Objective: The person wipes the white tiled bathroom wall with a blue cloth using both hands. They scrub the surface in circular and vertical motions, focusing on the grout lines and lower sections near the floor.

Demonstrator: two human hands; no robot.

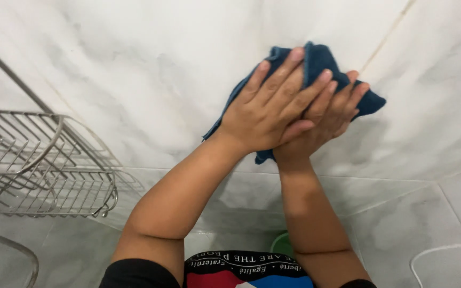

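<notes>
Both hands press a dark blue cloth (321, 61) flat against a white marbled tile wall (150, 69). The left hand (273, 109) lies on top, fingers spread and nearly straight, its palm over the back of the right hand (329, 114). The right hand sits underneath, against the cloth, fingers extended and fanned toward the upper right; neither hand is closed in a grip, and the cloth is held only by the pressure of the flattened palms. Folds of the cloth stick out above the fingertips, to the right of the right hand and below the left wrist.

The cloth looks soft, light and limp, probably a microfibre rag that bunches easily and would drop if the pressure eased. It seems best held by a gathered wad in the palm, or pinned flat as here.

Well to the left of the hands, and lower, a wire rack (44, 170) is fixed to the wall. Below the right forearm a green rounded object (283, 244) shows partly, and a thin white cord (444, 250) curves at the lower right.
</notes>
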